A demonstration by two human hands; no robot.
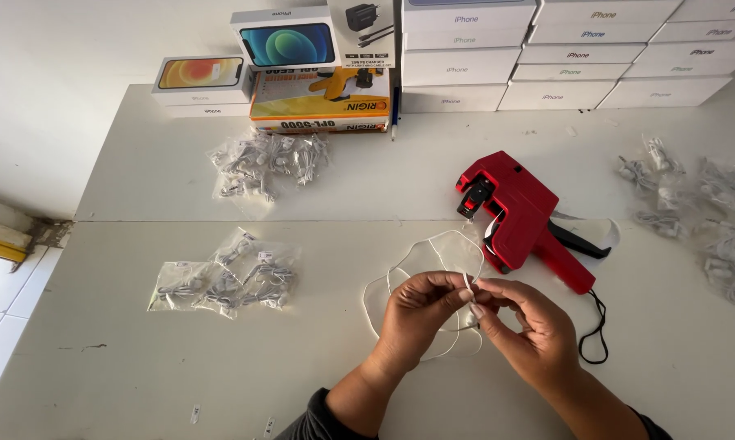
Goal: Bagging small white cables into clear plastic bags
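Together, the left hand (pixel 420 314) and right hand (pixel 524 322) meet fingertip to fingertip, both pinching the white cable (pixel 432 248).

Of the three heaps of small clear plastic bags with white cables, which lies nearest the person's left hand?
The heap of clear bags at the table's front left, level with the left hand. The heap before the orange box and the right-edge heap lie farther.
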